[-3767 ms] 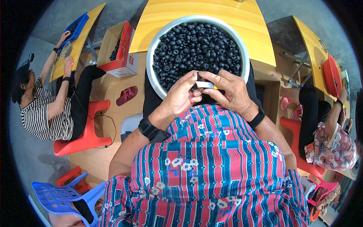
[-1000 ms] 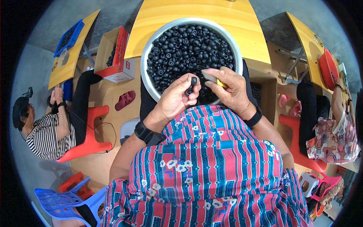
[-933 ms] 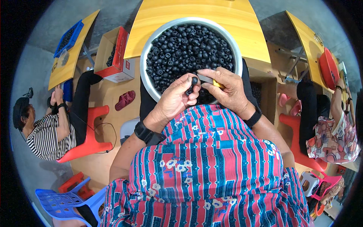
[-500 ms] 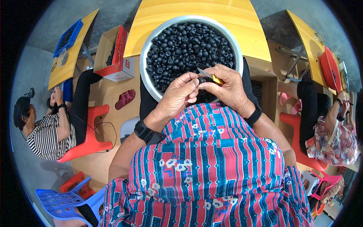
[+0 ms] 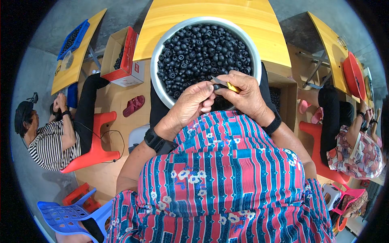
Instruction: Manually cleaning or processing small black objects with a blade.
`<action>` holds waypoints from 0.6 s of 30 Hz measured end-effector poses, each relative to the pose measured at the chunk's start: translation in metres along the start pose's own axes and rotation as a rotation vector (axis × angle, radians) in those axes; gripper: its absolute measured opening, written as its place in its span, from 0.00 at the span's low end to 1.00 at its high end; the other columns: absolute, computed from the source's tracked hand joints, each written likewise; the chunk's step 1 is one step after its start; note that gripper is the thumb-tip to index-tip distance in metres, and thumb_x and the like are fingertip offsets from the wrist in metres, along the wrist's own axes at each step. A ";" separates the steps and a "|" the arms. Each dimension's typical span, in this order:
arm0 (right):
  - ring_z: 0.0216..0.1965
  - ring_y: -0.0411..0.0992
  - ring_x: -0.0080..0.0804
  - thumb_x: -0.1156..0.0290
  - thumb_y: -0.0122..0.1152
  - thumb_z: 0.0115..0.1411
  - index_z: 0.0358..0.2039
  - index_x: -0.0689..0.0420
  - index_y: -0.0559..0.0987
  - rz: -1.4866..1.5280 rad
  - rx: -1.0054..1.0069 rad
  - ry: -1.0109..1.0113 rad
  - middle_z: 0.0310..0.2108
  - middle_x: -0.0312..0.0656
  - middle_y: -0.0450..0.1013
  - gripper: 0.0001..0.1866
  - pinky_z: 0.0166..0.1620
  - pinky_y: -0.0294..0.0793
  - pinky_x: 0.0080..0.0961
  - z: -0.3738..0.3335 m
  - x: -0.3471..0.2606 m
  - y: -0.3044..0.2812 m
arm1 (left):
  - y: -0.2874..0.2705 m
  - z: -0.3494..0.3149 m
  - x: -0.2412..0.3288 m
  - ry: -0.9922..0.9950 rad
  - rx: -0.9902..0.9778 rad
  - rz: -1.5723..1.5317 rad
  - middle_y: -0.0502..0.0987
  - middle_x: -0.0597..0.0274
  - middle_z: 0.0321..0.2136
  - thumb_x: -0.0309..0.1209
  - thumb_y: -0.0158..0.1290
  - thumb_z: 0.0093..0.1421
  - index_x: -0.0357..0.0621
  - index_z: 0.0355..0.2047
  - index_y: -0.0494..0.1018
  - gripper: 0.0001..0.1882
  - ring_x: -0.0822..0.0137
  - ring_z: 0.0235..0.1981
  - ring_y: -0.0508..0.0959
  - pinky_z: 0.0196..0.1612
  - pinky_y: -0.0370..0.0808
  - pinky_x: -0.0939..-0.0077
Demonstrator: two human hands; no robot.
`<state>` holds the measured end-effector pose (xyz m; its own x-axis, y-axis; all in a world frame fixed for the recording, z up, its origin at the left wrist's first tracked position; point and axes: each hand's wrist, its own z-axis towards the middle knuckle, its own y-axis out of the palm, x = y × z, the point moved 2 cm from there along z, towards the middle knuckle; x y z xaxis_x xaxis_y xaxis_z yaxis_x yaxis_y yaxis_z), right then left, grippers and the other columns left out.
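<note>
Over the near rim of a wide metal basin, both my hands are close together. My right hand is closed around a small knife with a yellow handle, its short blade pointing up and left toward my left fingertips. In a pinch, my left hand holds a small black round piece, partly hidden by the fingers. The basin is filled with similar black round pieces, many with a ring-shaped hollow; their exact kind is unclear.
A yellow table stands beyond the basin. To the left are a red-and-white carton, maroon slippers and a seated person. On the right are a cardboard box, another seated person and a red basin.
My hands and the knife stay almost in place, with only slight finger shifts. The black piece shows a little less between my fingers. The person at right has moved their hands slightly.
</note>
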<state>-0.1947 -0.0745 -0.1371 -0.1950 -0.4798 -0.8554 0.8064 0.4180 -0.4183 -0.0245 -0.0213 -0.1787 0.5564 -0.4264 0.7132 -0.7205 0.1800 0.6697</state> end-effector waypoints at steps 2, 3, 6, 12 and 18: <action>0.31 0.74 0.34 0.75 0.68 0.50 0.39 0.59 0.81 0.022 0.023 0.009 0.28 0.43 0.75 0.13 0.36 0.72 0.25 0.000 0.004 0.000 | 0.003 0.000 0.001 -0.005 0.000 -0.046 0.66 0.73 0.26 0.38 0.46 0.69 0.43 0.43 0.69 0.12 0.82 0.23 0.60 0.25 0.57 0.88; 0.31 0.74 0.34 0.75 0.68 0.50 0.39 0.59 0.81 0.025 0.024 0.008 0.28 0.43 0.75 0.13 0.36 0.72 0.25 0.000 0.006 -0.001 | 0.004 0.000 0.002 -0.010 0.000 -0.092 0.65 0.73 0.26 0.37 0.47 0.68 0.42 0.45 0.69 0.12 0.82 0.23 0.60 0.25 0.57 0.88; 0.32 0.75 0.33 0.73 0.69 0.50 0.39 0.59 0.81 0.024 0.007 0.006 0.30 0.43 0.77 0.15 0.38 0.72 0.25 0.000 0.009 -0.002 | 0.003 0.002 0.000 -0.007 -0.012 -0.094 0.65 0.74 0.27 0.35 0.48 0.68 0.42 0.48 0.69 0.13 0.83 0.23 0.59 0.25 0.57 0.88; 0.32 0.75 0.32 0.74 0.69 0.50 0.39 0.59 0.81 0.044 -0.030 0.022 0.30 0.43 0.77 0.14 0.38 0.73 0.26 0.001 0.004 -0.002 | 0.002 0.002 0.001 -0.010 -0.025 -0.101 0.65 0.75 0.27 0.34 0.48 0.68 0.42 0.49 0.68 0.13 0.83 0.23 0.59 0.25 0.57 0.88; 0.32 0.75 0.38 0.69 0.67 0.52 0.37 0.59 0.81 -0.076 0.039 -0.025 0.29 0.44 0.76 0.12 0.37 0.73 0.28 -0.001 -0.003 -0.005 | 0.000 0.000 0.000 0.029 -0.011 -0.120 0.66 0.71 0.29 0.33 0.45 0.69 0.42 0.47 0.68 0.11 0.82 0.24 0.61 0.25 0.59 0.90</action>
<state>-0.1987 -0.0740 -0.1332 -0.2424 -0.5285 -0.8136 0.8112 0.3497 -0.4688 -0.0246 -0.0209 -0.1787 0.6506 -0.4193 0.6332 -0.6435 0.1385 0.7528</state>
